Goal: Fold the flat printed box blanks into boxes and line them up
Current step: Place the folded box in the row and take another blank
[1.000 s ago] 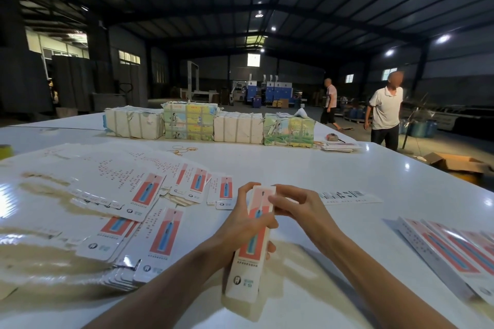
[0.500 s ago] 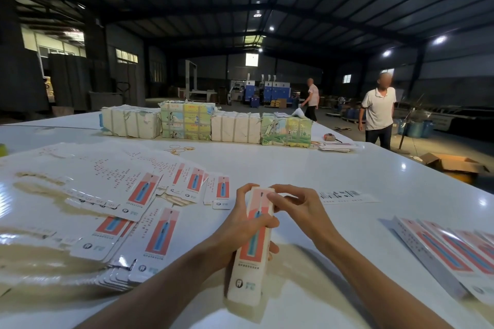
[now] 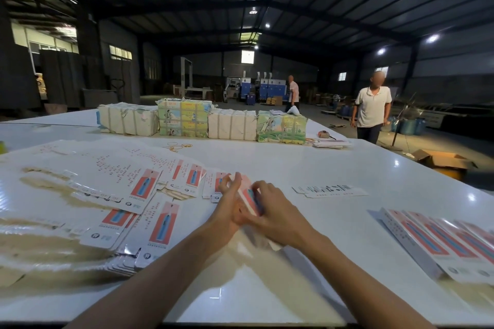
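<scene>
Cardboard, thin and glossy, is what this person is working. A slim pink-and-white printed card box (image 3: 250,195) sits between both hands, low over the glossy white desk (image 3: 267,160). It is about midway between the fanned heap of flat printed blanks (image 3: 144,187) on the left and the row of finished boxes (image 3: 427,238) lying side by side on the right. Whether its near end rests on the surface I cannot tell, because motion blur smears it.

I would judge it a featherweight thing: springy along its creases, slick with coating, and quick to dent if squeezed on a broad face. The long folded edges look the safest place to take it, close to whichever end flap is being tucked, with light pressure only.

Both bare forearms reach in from the near edge and meet in a narrow V. The right hand (image 3: 275,211) arches over from the right, knuckles up, with its fingers curled onto the box. The left hand (image 3: 230,205) lies against the box's left side with its fingers pointing up and away. They are too blurred to tell whether they wrap the card or merely steady it.
</scene>
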### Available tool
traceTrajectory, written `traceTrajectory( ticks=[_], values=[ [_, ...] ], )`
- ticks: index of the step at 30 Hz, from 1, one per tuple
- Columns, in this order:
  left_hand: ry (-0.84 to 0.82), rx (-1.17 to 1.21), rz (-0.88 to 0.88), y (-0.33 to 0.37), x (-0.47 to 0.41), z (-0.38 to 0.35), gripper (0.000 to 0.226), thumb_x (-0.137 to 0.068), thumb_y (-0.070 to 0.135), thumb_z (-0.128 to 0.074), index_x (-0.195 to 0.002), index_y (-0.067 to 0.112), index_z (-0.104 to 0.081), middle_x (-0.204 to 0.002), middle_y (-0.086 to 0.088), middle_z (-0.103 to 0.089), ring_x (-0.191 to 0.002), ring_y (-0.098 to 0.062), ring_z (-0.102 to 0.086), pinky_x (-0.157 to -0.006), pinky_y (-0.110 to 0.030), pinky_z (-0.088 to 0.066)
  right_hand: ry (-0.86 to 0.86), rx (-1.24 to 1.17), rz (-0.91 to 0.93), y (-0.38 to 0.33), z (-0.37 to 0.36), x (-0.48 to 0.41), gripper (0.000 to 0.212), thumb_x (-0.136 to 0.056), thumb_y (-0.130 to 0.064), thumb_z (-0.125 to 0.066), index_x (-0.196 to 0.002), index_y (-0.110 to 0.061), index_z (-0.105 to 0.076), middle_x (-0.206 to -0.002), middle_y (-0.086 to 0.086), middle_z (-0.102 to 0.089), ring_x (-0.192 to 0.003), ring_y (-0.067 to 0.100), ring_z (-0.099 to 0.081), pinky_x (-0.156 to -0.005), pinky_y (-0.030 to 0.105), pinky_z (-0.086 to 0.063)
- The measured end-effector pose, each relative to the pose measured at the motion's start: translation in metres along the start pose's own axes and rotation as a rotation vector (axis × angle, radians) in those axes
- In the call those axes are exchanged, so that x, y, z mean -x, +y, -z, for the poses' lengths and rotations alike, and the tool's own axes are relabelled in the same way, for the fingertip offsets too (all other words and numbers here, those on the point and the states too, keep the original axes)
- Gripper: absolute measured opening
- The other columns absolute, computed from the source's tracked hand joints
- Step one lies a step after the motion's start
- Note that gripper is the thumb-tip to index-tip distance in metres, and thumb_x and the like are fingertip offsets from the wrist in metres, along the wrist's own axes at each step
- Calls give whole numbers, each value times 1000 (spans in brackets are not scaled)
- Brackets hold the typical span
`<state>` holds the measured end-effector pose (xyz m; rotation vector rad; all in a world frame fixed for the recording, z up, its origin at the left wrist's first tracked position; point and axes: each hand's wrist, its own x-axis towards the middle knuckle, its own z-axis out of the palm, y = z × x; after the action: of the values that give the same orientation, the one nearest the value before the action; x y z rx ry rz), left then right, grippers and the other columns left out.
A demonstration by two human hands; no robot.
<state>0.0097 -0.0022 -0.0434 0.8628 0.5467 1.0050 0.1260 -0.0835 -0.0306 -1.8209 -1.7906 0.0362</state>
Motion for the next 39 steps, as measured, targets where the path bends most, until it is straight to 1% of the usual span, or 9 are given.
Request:
traceTrajectory(
  ticks=[4, 7, 10, 13, 16, 26, 32, 37, 39],
  values=[
    [-14, -279, 2, 4, 5, 0, 59, -105, 53, -53, -159, 36, -37, -155, -8, -51, -131, -35, -61, -99, -53, -59, 21, 33, -51, -8, -7, 12, 37, -101, -39, -61, -125, -16, -45, -113, 4, -52, -102, 28, -55, -83, 42, -49],
    [-84, -955, -42, 19, 8, 14, 59, -111, 48, -46, -165, 34, -26, -164, -8, -43, -142, -32, -53, -115, -50, -48, 4, 98, -110, 4, -3, 21, 36, -103, -33, -57, -131, -13, -45, -121, 9, -51, -114, 31, -51, -91, 43, -48],
    [-6, -1599, -217, 47, 4, 40, 43, -112, 31, -44, -153, 20, -50, -152, -11, -57, -132, -31, -59, -111, -47, -49, -2, 249, -185, 27, 8, 28, 41, -104, -34, -53, -138, -13, -44, -133, 9, -46, -129, 30, -42, -94, 41, -49],
    [217, -1991, -256, 78, 4, 65, 26, -108, 19, -45, -124, 11, -63, -119, -9, -68, -106, -25, -65, -95, -39, -56, 8, 399, -283, 52, 25, 37, 45, -104, -36, -51, -141, -12, -42, -138, 9, -44, -132, 29, -42, -97, 39, -47],
    [527, -2282, -220, 105, 5, 91, 29, -104, 24, -48, -128, 11, -60, -125, -11, -63, -116, -28, -57, -99, -37, -49, 41, 523, -346, 79, 41, 47, 42, -106, -33, -46, -142, -11, -41, -138, 10, -45, -130, 29, -43, -98, 36, -45],
    [638, -2303, -3, 127, -8, 144, 60, -99, 55, -57, -147, 21, -50, -148, -16, -45, -138, -39, -41, -115, -48, -36, 190, 872, -553, 140, 73, 88, 40, -98, -3, -37, -125, 4, -65, -125, 23, -65, -120, 38, -58, -101, 45, -49],
    [636, -2229, 57, 135, -6, 129, 61, -95, 45, -67, -142, 15, -43, -143, -17, -55, -137, -40, -45, -114, -49, -37, 65, 1019, -684, 159, 90, 107, 41, -107, -22, -38, -143, -12, -56, -142, 9, -57, -134, 28, -49, -113, 37, -38],
    [613, -2091, 70, 140, -1, 119, 98, -91, 41, -79, -158, 6, -17, -155, -28, -36, -141, -46, -39, -116, -54, -38, 54, 1074, -690, 153, 100, 101, 41, -105, -26, -45, -142, -12, -55, -142, 8, -56, -135, 28, -47, -117, 41, -35],
    [624, -2097, 98, 143, -3, 121, 95, -89, 43, -81, -156, 4, -26, -153, -26, -39, -142, -45, -38, -116, -52, -37, 101, 1034, -630, 139, 97, 90, 42, -105, -31, -48, -144, -15, -52, -147, 7, -53, -139, 28, -44, -119, 45, -29]
  ],
)
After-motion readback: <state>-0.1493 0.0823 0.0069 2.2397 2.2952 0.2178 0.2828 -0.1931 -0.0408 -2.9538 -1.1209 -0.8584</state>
